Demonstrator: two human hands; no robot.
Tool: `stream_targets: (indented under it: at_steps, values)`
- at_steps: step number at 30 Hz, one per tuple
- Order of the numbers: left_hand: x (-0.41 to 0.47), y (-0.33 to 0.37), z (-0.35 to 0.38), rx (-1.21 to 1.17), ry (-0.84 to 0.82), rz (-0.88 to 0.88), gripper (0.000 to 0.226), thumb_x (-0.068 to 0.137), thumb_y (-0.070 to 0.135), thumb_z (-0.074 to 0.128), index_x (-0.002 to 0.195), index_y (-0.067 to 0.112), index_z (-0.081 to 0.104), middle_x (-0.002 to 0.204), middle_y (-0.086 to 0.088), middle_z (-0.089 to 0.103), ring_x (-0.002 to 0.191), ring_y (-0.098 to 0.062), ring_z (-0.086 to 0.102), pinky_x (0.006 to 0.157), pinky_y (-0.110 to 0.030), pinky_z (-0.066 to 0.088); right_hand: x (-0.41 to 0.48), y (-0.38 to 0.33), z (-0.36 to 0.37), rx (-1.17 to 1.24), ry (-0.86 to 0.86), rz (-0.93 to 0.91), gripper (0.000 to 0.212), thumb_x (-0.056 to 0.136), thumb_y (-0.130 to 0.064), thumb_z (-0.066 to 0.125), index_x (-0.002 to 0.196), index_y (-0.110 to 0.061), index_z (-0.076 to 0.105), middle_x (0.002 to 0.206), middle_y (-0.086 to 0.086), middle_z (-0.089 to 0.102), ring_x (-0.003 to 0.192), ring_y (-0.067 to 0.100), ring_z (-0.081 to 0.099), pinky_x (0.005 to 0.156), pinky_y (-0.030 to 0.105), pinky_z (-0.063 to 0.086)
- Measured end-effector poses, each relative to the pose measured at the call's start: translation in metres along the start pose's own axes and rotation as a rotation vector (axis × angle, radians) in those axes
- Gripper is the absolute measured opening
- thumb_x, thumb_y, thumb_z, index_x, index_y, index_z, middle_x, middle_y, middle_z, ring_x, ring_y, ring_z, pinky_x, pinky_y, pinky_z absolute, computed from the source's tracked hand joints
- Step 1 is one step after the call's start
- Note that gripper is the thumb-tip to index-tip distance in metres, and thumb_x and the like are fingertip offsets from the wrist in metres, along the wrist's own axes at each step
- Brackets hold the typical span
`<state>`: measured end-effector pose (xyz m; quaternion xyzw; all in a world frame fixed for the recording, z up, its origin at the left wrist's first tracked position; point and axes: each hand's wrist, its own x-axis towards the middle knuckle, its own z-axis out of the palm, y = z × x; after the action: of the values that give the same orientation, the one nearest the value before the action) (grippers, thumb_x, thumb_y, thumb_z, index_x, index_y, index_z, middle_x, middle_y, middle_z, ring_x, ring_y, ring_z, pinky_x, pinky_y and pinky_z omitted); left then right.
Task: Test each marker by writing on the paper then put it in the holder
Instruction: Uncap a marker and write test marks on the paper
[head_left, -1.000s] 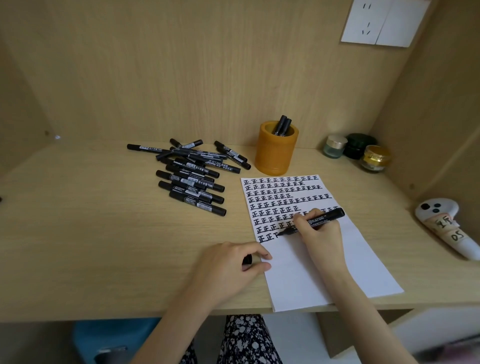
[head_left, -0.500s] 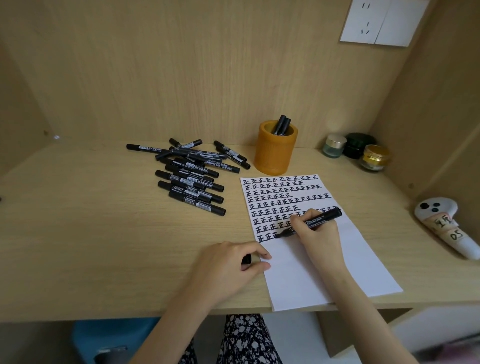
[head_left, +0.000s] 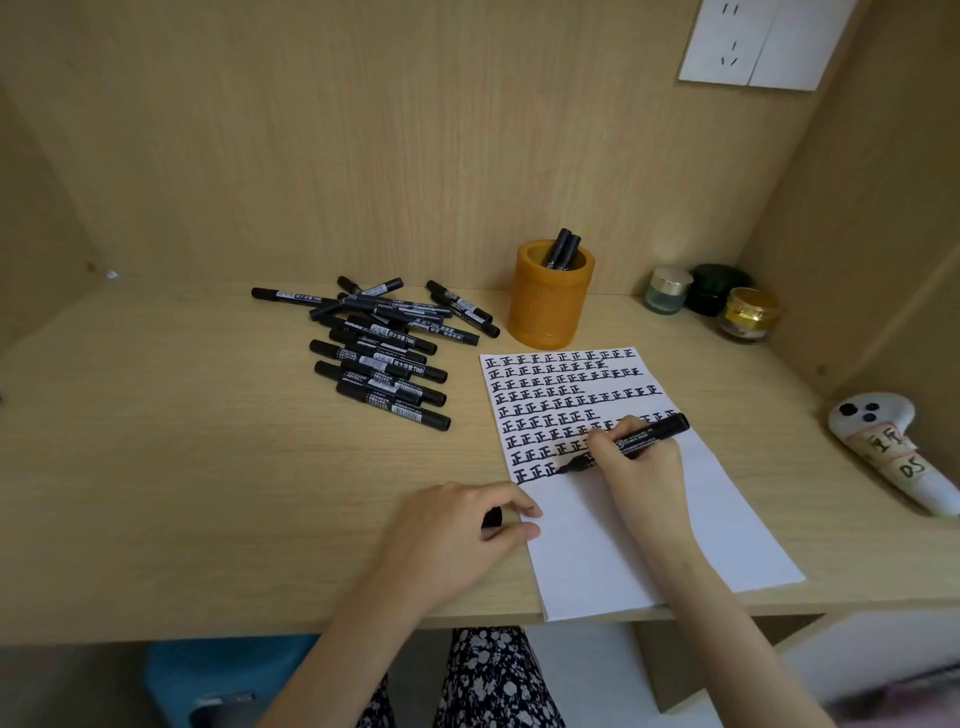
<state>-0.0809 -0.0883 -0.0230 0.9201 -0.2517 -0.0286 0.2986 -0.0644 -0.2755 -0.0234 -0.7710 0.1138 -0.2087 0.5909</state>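
paper (head_left: 623, 545) 正, markers (head_left: 387, 364) 700, controller (head_left: 883, 447) DS

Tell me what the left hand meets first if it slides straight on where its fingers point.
The paper: the left hand, holding a cap, points right with fingertips at the sheet's left edge. Beyond that, probably the right hand.

Setting: home desk nook | evidence: wood-panelled alcove desk (head_left: 182, 467); wall socket (head_left: 727, 47) upper right; cosmetic jars (head_left: 711, 301) at right; floral-clothed lap (head_left: 493, 680) below.

Marker pile (head_left: 379, 358) (loose) seemingly crowds left of the holder (head_left: 550, 306).
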Motion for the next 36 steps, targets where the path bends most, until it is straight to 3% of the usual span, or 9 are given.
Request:
stream_targets:
  at_steps: [10, 14, 16, 19, 23, 26, 28, 33, 36]
  values:
    - [0.0, 0.0, 0.0, 0.011, 0.02, 0.013, 0.024, 0.086, 0.054, 0.054, 0.106, 0.045, 0.061, 0.064, 0.011, 0.064, 0.049, 0.007, 0.046, 0.05, -0.009, 0.026, 0.0, 0.001, -0.001, 0.013, 0.02, 0.019, 0.019, 0.085, -0.003, 0.06, 0.067, -0.005, 0.056, 0.06, -0.001, 0.055, 0.051, 0.0, 0.046, 0.05, 0.012, 0.037]
    - [0.0, 0.002, 0.0, 0.018, 0.033, 0.018, 0.027, 0.088, 0.051, 0.053, 0.113, 0.041, 0.055, 0.047, 0.021, 0.048, 0.045, 0.005, 0.046, 0.053, -0.01, 0.032, 0.003, 0.004, -0.004, 0.127, 0.026, 0.088, 0.028, 0.087, -0.011, 0.064, 0.063, -0.015, 0.051, 0.047, -0.011, 0.046, 0.045, 0.003, 0.04, 0.055, 0.024, 0.034]
    - [0.0, 0.001, 0.002, -0.027, 0.063, 0.025, 0.026, 0.092, 0.044, 0.049, 0.117, 0.041, 0.045, 0.059, 0.018, 0.052, 0.047, -0.002, 0.046, 0.052, -0.019, 0.043, 0.004, 0.003, -0.005, 0.154, 0.013, 0.082, 0.029, 0.088, -0.017, 0.067, 0.064, -0.013, 0.053, 0.048, -0.005, 0.045, 0.045, 0.006, 0.039, 0.053, 0.023, 0.033]
    - [-0.002, -0.003, 0.003, -0.212, 0.101, 0.019, 0.025, 0.098, 0.031, 0.037, 0.121, 0.039, 0.035, 0.089, 0.016, 0.057, 0.063, -0.012, 0.054, 0.062, -0.032, 0.047, 0.003, -0.003, -0.007, 0.213, -0.009, 0.093, 0.026, 0.088, -0.025, 0.069, 0.068, -0.011, 0.058, 0.054, 0.004, 0.049, 0.048, 0.011, 0.042, 0.049, 0.021, 0.035]
    - [-0.001, -0.001, 0.0, -0.43, 0.125, -0.025, 0.023, 0.099, 0.029, 0.037, 0.118, 0.041, 0.035, 0.097, 0.025, 0.057, 0.09, 0.005, 0.056, 0.081, -0.014, 0.043, 0.003, -0.013, -0.012, 0.429, -0.102, 0.218, 0.025, 0.092, -0.031, 0.061, 0.078, -0.01, 0.058, 0.053, 0.003, 0.047, 0.045, 0.012, 0.041, 0.046, 0.019, 0.034]
    - [0.002, -0.001, -0.002, -0.615, 0.163, -0.095, 0.024, 0.091, 0.02, 0.053, 0.113, 0.024, 0.046, 0.099, 0.017, 0.066, 0.087, 0.001, 0.063, 0.084, -0.02, 0.05, 0.0, -0.017, -0.011, 0.49, -0.196, 0.231, 0.022, 0.093, -0.025, 0.058, 0.077, -0.01, 0.052, 0.052, 0.005, 0.045, 0.044, 0.014, 0.038, 0.043, 0.018, 0.032]
    - [0.002, -0.001, -0.004, -0.706, 0.182, -0.123, 0.027, 0.084, 0.017, 0.064, 0.107, 0.02, 0.05, 0.101, 0.013, 0.07, 0.096, 0.004, 0.063, 0.09, -0.016, 0.048, -0.003, -0.019, -0.008, 0.506, -0.243, 0.209, 0.025, 0.09, -0.023, 0.061, 0.073, -0.011, 0.047, 0.051, 0.006, 0.045, 0.042, 0.015, 0.038, 0.041, 0.019, 0.031]
    - [0.002, 0.0, -0.005, -0.771, 0.221, -0.159, 0.03, 0.075, 0.019, 0.072, 0.096, 0.022, 0.052, 0.092, 0.021, 0.069, 0.091, 0.014, 0.061, 0.079, -0.004, 0.045, -0.009, -0.024, -0.002, 0.477, -0.281, 0.159, 0.03, 0.079, -0.028, 0.067, 0.063, -0.016, 0.045, 0.048, 0.003, 0.037, 0.04, 0.014, 0.03, 0.043, 0.024, 0.021]
    - [0.002, -0.001, -0.004, -0.8, 0.226, -0.145, 0.027, 0.074, 0.019, 0.072, 0.095, 0.017, 0.055, 0.09, 0.02, 0.071, 0.091, 0.01, 0.063, 0.078, -0.007, 0.047, -0.01, -0.027, 0.001, 0.472, -0.273, 0.156, 0.032, 0.08, -0.026, 0.068, 0.058, -0.02, 0.045, 0.048, 0.001, 0.034, 0.042, 0.013, 0.028, 0.044, 0.024, 0.019]
